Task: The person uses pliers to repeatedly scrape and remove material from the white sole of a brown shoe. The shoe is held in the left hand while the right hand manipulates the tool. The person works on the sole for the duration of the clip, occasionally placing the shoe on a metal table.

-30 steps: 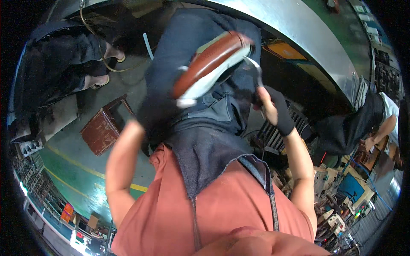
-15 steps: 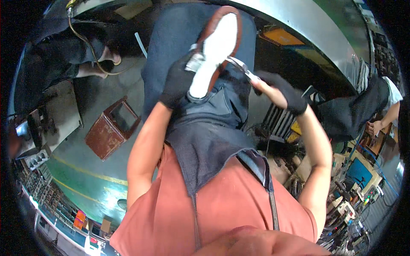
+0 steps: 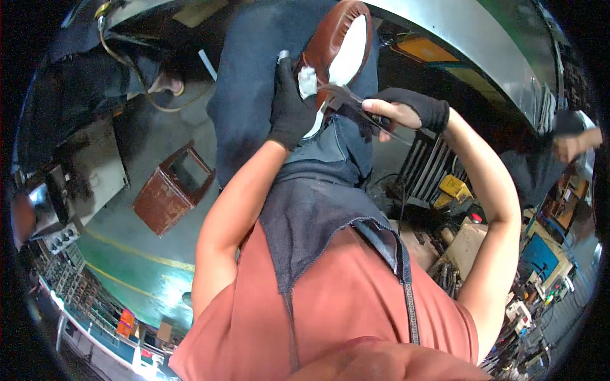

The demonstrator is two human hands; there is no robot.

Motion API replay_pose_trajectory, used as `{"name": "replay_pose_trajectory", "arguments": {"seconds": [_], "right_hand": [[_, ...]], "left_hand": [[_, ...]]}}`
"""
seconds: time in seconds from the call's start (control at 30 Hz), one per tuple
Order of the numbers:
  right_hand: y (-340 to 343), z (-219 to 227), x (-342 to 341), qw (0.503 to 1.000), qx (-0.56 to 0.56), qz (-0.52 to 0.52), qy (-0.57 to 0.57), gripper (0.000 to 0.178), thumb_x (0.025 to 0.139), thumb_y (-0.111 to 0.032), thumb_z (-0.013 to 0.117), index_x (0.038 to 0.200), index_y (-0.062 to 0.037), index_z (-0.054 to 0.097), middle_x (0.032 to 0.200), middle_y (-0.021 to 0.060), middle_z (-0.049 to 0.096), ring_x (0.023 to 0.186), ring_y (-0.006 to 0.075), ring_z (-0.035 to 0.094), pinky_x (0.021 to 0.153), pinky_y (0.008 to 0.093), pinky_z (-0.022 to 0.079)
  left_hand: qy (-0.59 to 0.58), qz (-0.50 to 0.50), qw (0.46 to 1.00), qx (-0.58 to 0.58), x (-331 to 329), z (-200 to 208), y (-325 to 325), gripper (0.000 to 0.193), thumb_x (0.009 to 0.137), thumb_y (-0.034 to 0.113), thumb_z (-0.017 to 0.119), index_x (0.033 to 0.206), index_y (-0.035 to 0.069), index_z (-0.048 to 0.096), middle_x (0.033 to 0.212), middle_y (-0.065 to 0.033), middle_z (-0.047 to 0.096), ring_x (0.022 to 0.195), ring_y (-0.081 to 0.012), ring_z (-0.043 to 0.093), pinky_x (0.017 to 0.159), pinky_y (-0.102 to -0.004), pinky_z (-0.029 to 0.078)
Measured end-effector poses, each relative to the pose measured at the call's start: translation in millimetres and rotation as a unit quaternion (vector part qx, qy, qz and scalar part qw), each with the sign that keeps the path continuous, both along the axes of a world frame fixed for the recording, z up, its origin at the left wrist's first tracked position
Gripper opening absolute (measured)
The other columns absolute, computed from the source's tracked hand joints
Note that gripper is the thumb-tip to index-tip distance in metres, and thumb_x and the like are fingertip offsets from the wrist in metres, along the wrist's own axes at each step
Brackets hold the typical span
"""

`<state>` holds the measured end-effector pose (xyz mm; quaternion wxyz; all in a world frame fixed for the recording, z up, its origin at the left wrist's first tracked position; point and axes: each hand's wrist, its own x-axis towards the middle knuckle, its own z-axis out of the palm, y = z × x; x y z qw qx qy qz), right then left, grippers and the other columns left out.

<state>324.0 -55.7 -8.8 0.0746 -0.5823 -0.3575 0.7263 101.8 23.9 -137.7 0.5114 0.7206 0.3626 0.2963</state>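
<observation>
A brown leather shoe (image 3: pixel 321 47) with a white insole board on its underside (image 3: pixel 351 54) lies sole-up across my lap, its toe pointing away and its side tilted into view. My left hand (image 3: pixel 292 111), in a black fingerless glove with white tape on the fingertips, grips the shoe by its left side near the middle. My right hand (image 3: pixel 410 113), gloved alike, is closed round the handles of metal pincers (image 3: pixel 348 96). The jaws of the pincers are at the shoe's waist, close to my left thumb; whether they bite the leather I cannot tell.
A metal bench edge (image 3: pixel 457 35) curves past at the far right. On the floor to the left stands a brown box-like stool (image 3: pixel 162 200). Another person's foot (image 3: pixel 170 86) shows at far left, and a co-worker's arm (image 3: pixel 575 145) at right. Machinery (image 3: pixel 540 267) crowds the lower right.
The shoe has tilted so its brown side shows more. My left hand has moved right and up along it, and the pincers have turned flatter across the shoe's waist.
</observation>
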Motion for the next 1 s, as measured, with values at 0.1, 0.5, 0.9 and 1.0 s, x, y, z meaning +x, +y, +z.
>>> {"name": "replay_pose_trajectory", "arguments": {"seconds": [0.1, 0.5, 0.9, 1.0], "right_hand": [[20.6, 23.2, 3.2, 0.843, 0.346, 0.289, -0.294, 0.058, 0.092, -0.05, 0.042, 0.069, 0.0017, 0.057, 0.058, 0.0209, 0.053, 0.054, 0.0356, 0.057, 0.052, 0.0418, 0.044], [-18.5, 9.9, -16.5, 0.929, 0.282, 0.026, -0.239, 0.045, 0.094, -0.039, 0.042, 0.09, 0.0024, 0.059, 0.075, 0.0232, 0.059, 0.068, 0.033, 0.06, 0.064, 0.0387, 0.046], [-10.0, -35.8, -8.0, 0.782, 0.467, 0.038, -0.411, 0.039, 0.092, -0.038, 0.049, 0.081, -0.0024, 0.059, 0.071, 0.0176, 0.058, 0.061, 0.0343, 0.058, 0.056, 0.0388, 0.045], [-5.7, -23.4, -3.1, 0.832, 0.422, 0.036, -0.358, 0.039, 0.092, -0.039, 0.049, 0.084, -0.0016, 0.059, 0.072, 0.0189, 0.058, 0.061, 0.0346, 0.057, 0.057, 0.039, 0.045]], "left_hand": [[0.044, -0.012, 0.996, 0.072, 10.7, 27.9, 9.9, 0.072, 0.084, 0.014, 0.056, 0.138, -0.003, 0.012, 0.13, -0.0276, 0.038, 0.122, -0.0383, 0.04, 0.101, -0.0416, 0.033], [-0.136, -0.147, 0.965, -0.167, -1.2, 16.0, 49.7, 0.051, 0.097, 0.03, 0.043, 0.139, 0.005, 0.029, 0.139, -0.0109, 0.037, 0.125, -0.0205, 0.038, 0.104, -0.032, 0.031], [-0.149, -0.145, 0.938, -0.278, 14.5, 59.9, 48.2, 0.071, 0.077, 0.034, 0.072, 0.129, 0.003, 0.035, 0.119, -0.0132, 0.05, 0.115, -0.0255, 0.047, 0.099, -0.0358, 0.036], [-0.115, -0.05, 0.952, -0.28, 32.1, 70.0, 41.8, 0.046, 0.082, 0.027, 0.064, 0.116, 0.002, 0.048, 0.102, -0.0121, 0.06, 0.101, -0.0262, 0.057, 0.09, -0.0351, 0.043]]}}
